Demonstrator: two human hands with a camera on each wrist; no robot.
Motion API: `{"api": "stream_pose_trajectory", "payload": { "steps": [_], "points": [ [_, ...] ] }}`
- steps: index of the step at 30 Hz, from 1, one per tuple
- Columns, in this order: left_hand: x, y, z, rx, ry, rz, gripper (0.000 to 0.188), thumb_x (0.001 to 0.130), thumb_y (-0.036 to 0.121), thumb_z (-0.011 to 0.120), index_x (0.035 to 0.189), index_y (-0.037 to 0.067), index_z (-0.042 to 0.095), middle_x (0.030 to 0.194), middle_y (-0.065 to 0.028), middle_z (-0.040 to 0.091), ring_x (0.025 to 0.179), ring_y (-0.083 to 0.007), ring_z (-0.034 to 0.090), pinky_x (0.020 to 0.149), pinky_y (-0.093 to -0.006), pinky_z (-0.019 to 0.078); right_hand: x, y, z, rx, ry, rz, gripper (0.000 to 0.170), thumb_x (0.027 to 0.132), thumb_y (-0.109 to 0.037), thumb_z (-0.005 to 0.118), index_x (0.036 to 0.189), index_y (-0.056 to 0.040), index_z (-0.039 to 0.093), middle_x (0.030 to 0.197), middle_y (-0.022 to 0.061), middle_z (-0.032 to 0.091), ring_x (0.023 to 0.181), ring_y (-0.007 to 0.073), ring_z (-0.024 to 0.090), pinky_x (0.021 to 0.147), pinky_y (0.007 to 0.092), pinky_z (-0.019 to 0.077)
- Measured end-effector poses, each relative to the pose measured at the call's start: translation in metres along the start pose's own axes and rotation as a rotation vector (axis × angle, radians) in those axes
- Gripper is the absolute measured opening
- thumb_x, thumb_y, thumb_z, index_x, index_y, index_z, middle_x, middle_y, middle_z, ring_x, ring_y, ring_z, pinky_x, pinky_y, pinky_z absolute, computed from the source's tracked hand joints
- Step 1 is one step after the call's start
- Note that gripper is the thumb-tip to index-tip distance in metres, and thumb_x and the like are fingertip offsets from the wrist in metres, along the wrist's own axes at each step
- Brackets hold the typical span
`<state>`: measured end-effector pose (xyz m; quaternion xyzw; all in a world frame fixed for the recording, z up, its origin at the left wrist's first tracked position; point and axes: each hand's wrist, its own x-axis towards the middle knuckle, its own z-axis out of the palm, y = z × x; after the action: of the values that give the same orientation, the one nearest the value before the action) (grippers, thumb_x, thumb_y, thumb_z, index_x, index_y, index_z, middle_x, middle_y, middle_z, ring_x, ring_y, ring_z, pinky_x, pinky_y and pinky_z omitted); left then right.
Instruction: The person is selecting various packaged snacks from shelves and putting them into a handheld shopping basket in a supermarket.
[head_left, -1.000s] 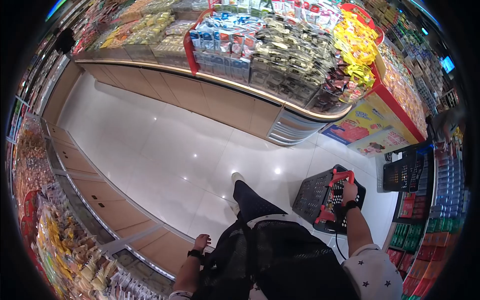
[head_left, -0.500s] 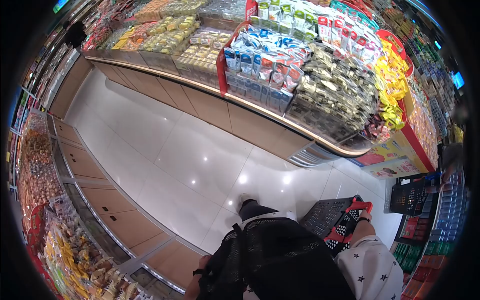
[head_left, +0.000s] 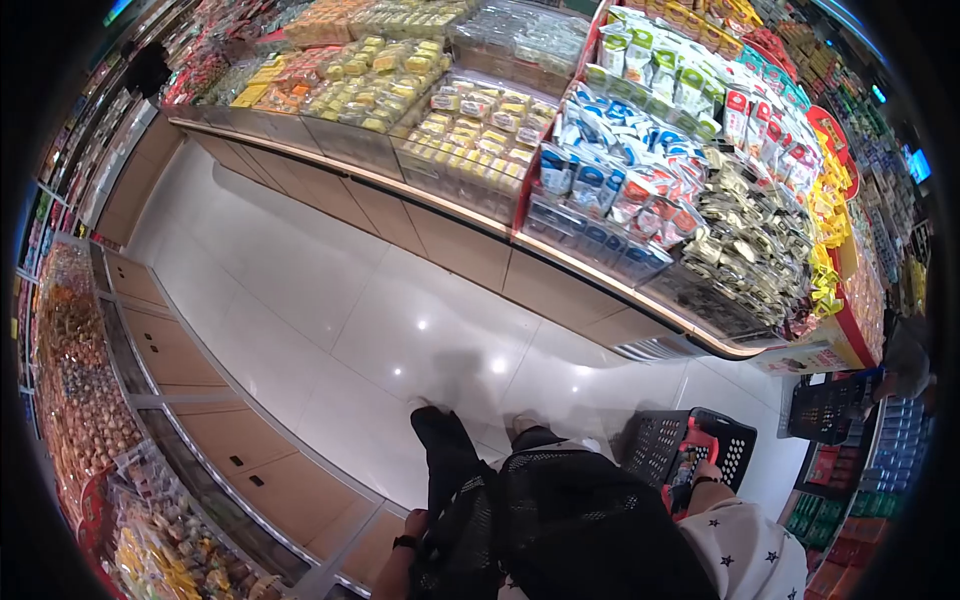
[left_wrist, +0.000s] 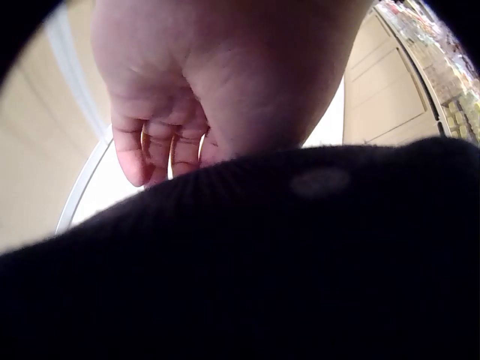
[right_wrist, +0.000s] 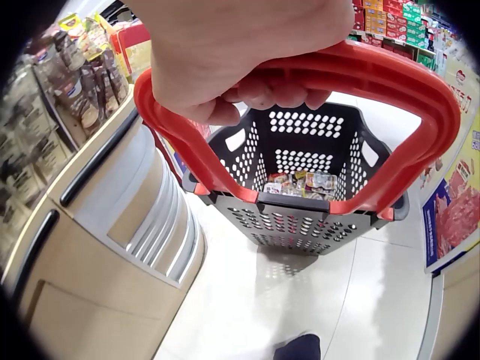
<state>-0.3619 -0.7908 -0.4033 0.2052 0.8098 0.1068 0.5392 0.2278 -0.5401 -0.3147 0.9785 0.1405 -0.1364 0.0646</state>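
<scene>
My right hand (right_wrist: 247, 52) grips the red handle (right_wrist: 420, 97) of a black perforated basket (right_wrist: 296, 221), fingers curled round the bar. Several small packaged items (right_wrist: 304, 184) lie at the bottom of the basket. In the head view the right hand (head_left: 707, 472) holds the handle at the right of my body, with the basket (head_left: 655, 440) beside it. My left hand (left_wrist: 202, 90) hangs beside my left side with loosely bent fingers and nothing in it; in the head view the hand (head_left: 416, 522) is partly seen near the left cabinets.
A long counter (head_left: 450, 235) of packaged snacks (head_left: 620, 140) curves across ahead. Cabinets (head_left: 250, 460) with candy bins (head_left: 75, 370) run along the left. Pale tiled floor (head_left: 330, 320) lies between. At the right edge are a person (head_left: 906, 365), another black basket (head_left: 828, 408) and stacked goods (head_left: 895, 440).
The counter ahead has shifted right and come closer in view. The legs have changed position in a step. My right hand still holds the handle; the left still hangs at my side.
</scene>
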Motion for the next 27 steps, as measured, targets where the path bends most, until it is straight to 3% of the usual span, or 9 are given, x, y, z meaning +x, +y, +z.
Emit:
{"api": "stream_pose_trajectory", "payload": {
  "steps": [4,5,6,8,11,12,16,22,27],
  "points": [
    [0.057,0.004,-0.114,0.033,0.045,0.068,0.027,0.079,0.018,0.048,0.092,-0.002,0.062,0.080,-0.0131,0.063,0.072,-0.0175,0.061,0.060,-0.0298,0.0479,-0.121,-0.025,0.027,0.019,0.025,0.042,0.037,0.069,-0.026,0.055,0.092,0.0008,0.064,0.097,0.0190,0.062,0.095,0.0319,0.059,0.081,0.0388,0.0465],
    [0.064,0.009,-0.142,-0.085,0.006,0.055,0.028,0.080,0.019,0.048,0.093,-0.002,0.061,0.082,-0.0126,0.063,0.072,-0.0168,0.061,0.061,-0.0292,0.0480,-0.116,-0.018,0.058,-0.177,-0.103,-0.159,0.037,0.068,-0.024,0.054,0.094,0.0009,0.063,0.096,0.0204,0.062,0.095,0.0327,0.058,0.082,0.0388,0.0464],
    [0.067,0.017,-0.167,-0.203,-0.034,0.041,0.028,0.081,0.019,0.048,0.095,-0.002,0.061,0.085,-0.0122,0.063,0.072,-0.0160,0.061,0.061,-0.0287,0.0481,-0.064,0.012,0.143,0.160,-0.115,-0.025,0.039,0.068,-0.024,0.053,0.097,-0.0002,0.061,0.095,0.0222,0.061,0.095,0.0337,0.058,0.082,0.0390,0.0462],
    [0.081,0.022,-0.201,-0.097,-0.058,0.170,0.030,0.082,0.021,0.048,0.097,-0.002,0.059,0.091,-0.0118,0.062,0.074,-0.0160,0.061,0.063,-0.0283,0.0482,-0.091,0.003,0.169,-0.172,-0.248,-0.406,0.039,0.068,-0.025,0.053,0.097,-0.0007,0.061,0.097,0.0222,0.061,0.095,0.0343,0.058,0.080,0.0399,0.0465],
    [0.127,0.012,-0.245,0.257,0.030,0.288,0.032,0.081,0.027,0.052,0.097,0.000,0.060,0.089,-0.0120,0.063,0.083,-0.0218,0.060,0.073,-0.0324,0.0473,-0.156,-0.028,0.215,-0.278,-0.195,-0.520,0.032,0.073,-0.029,0.053,0.094,-0.0079,0.064,0.087,0.0179,0.064,0.080,0.0298,0.064,0.066,0.0377,0.0510],
    [0.145,-0.022,-0.249,0.037,-0.072,0.349,0.033,0.080,0.028,0.053,0.097,0.000,0.060,0.088,-0.0125,0.064,0.088,-0.0243,0.060,0.078,-0.0338,0.0458,-0.174,-0.035,0.188,-0.273,-0.195,-0.514,0.032,0.073,-0.029,0.053,0.094,-0.0079,0.064,0.087,0.0179,0.064,0.080,0.0298,0.064,0.066,0.0377,0.0510],
    [0.146,0.011,-0.280,0.205,-0.093,0.192,0.031,0.081,0.027,0.054,0.097,0.001,0.060,0.089,-0.0125,0.063,0.084,-0.0219,0.061,0.076,-0.0330,0.0468,-0.298,-0.112,0.177,0.300,-0.555,-0.124,0.027,0.065,-0.022,0.062,0.082,-0.0015,0.059,0.064,0.0104,0.058,0.049,0.0231,0.058,0.045,0.0345,0.0471],
    [0.168,0.054,-0.332,-0.108,-0.199,0.009,0.028,0.083,0.023,0.050,0.097,0.001,0.059,0.085,-0.0123,0.063,0.076,-0.0184,0.061,0.070,-0.0296,0.0478,-0.391,-0.187,0.182,0.302,-0.380,-0.191,0.029,0.067,-0.017,0.054,0.088,0.0023,0.060,0.075,0.0174,0.061,0.066,0.0311,0.061,0.058,0.0398,0.0489],
    [0.220,0.068,-0.400,0.181,-0.154,0.269,0.035,0.081,0.030,0.052,0.099,0.000,0.059,0.088,-0.0137,0.064,0.083,-0.0232,0.060,0.074,-0.0327,0.0469,-0.427,-0.272,0.217,0.409,-0.263,-0.138,0.033,0.067,-0.019,0.052,0.089,0.0037,0.061,0.089,0.0248,0.061,0.086,0.0406,0.058,0.075,0.0450,0.0462]
  ]
}}
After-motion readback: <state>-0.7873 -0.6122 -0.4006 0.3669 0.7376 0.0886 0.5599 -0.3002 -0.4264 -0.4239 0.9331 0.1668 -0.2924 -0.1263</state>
